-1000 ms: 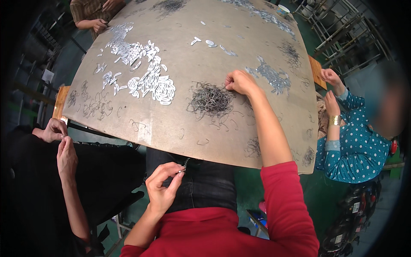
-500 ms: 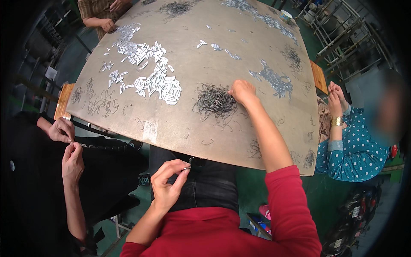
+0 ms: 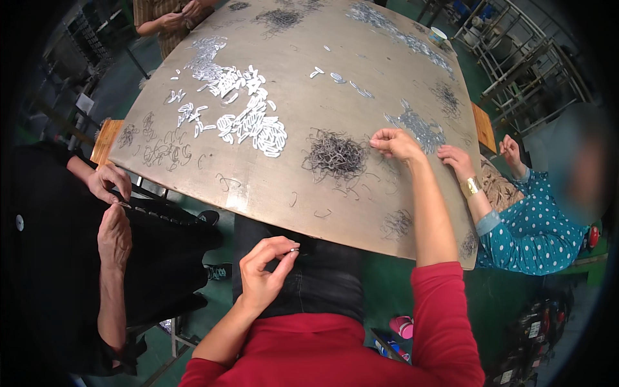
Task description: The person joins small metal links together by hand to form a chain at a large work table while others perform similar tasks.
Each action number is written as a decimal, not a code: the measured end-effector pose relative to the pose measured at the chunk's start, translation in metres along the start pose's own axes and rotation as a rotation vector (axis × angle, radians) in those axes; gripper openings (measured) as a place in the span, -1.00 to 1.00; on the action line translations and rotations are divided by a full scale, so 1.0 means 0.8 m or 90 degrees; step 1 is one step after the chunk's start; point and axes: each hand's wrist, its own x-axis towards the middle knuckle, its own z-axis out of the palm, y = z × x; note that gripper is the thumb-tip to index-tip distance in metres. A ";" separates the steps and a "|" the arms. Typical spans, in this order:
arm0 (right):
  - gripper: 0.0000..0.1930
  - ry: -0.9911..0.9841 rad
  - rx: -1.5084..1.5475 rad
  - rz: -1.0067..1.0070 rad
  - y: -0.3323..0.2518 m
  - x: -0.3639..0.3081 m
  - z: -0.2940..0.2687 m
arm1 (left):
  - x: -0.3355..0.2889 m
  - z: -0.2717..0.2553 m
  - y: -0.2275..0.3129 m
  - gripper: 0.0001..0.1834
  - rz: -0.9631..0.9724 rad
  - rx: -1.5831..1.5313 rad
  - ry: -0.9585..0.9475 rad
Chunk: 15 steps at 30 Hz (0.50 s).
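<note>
I'd pick single wires off the rim of the dark, tangled bent-wire heap [image 3: 335,155] inside the bench's [image 3: 265,188] near edge, the right hand [image 3: 397,144] beside it nearly pinched, any catch unclear, the left hand [image 3: 264,269] pinching a small silvery metal piece [image 3: 294,249].

Piece [image 3: 294,249] in left grip [image 3: 263,272] too small to tell; far co-worker [image 3: 170,40] cropped.

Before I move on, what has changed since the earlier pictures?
The right hand has drawn off the dark tangled pile's edge toward the right; whether it holds anything is too small to tell. A polka-dot-sleeved co-worker's hand has reached over the table, beside the grey pieces. The left hand still pinches a small shiny piece; the piles stayed put.
</note>
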 end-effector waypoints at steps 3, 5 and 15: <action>-0.92 0.030 0.183 0.017 0.016 -0.014 0.008 | 0.001 0.004 0.000 -0.83 -0.013 -0.012 -0.009; -0.88 -0.020 0.355 -0.026 0.022 -0.023 0.017 | 0.000 0.005 -0.001 -0.83 0.013 -0.013 -0.004; -0.88 0.196 -0.005 -0.091 0.027 -0.094 0.051 | 0.003 0.001 -0.004 -0.83 -0.014 -0.014 -0.009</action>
